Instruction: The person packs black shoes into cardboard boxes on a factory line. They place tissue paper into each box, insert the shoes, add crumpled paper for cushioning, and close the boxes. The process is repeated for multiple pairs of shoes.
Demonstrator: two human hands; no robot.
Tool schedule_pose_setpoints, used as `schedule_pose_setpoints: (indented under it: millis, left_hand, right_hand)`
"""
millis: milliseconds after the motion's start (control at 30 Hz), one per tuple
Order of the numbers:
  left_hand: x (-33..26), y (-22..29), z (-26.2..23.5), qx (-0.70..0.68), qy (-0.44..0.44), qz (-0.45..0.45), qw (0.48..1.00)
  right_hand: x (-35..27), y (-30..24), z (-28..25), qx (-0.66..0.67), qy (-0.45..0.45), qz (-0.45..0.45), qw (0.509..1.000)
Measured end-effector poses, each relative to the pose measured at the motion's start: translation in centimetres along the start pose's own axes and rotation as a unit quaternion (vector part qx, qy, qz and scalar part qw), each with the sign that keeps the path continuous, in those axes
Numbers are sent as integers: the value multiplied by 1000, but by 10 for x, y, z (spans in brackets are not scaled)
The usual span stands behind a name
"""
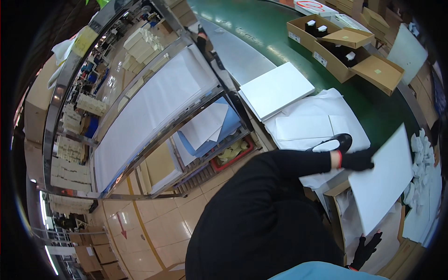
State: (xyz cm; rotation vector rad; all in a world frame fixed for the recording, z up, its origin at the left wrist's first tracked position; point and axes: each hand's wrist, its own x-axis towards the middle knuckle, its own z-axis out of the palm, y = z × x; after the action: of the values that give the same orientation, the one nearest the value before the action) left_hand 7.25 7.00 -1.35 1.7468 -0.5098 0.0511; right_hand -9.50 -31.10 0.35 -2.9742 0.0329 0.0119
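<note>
My left hand (358, 160), in a black glove with a red band at the wrist, grips the left edge of a flat white panel (383, 179). The panel is tilted over an open cardboard box (333, 212) lined with white paper; I cannot tell if it is a lid or a board. My right hand (366, 251), in a black glove with bare fingertips, is below the panel's lower corner, fingers apart, over white paper. Just left of my left hand, a black shoe (344, 141) with a pale insole lies on white wrapping paper (303, 128).
A flat white box (277, 91) sits beyond the paper. Open brown boxes (336, 51) with black shoes stand on the green conveyor belt (261, 28). Crumpled white paper (420, 172) is piled at right. A metal rack (154, 116) with sheets stands at left.
</note>
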Motion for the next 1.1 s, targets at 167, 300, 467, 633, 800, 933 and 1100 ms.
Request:
schedule_pose_setpoints:
  millis: [167,300,467,633,800,933,1100]
  left_hand:
    - [-4,22,89,79,-209,-130,966]
    - [-7,38,73,62,-132,-103,984]
    - [-8,11,121,173,-174,-58,968]
    - [-19,8,119,108,-177,-138,969]
    - [-19,36,118,120,-257,-170,944]
    - [-11,13,111,207,-243,-126,939]
    - [1,1,117,183,-142,-134,964]
  right_hand:
    - [-31,18,5,-1,-31,82,996]
    - [-24,16,1,16,-39,83,996]
    - [-24,22,12,26,19,66,997]
    - [-13,13,6,34,4,25,999]
    - [-26,27,12,-6,-51,93,994]
    - [-27,22,7,-11,-69,105,992]
    - [-26,41,22,-14,-35,101,994]
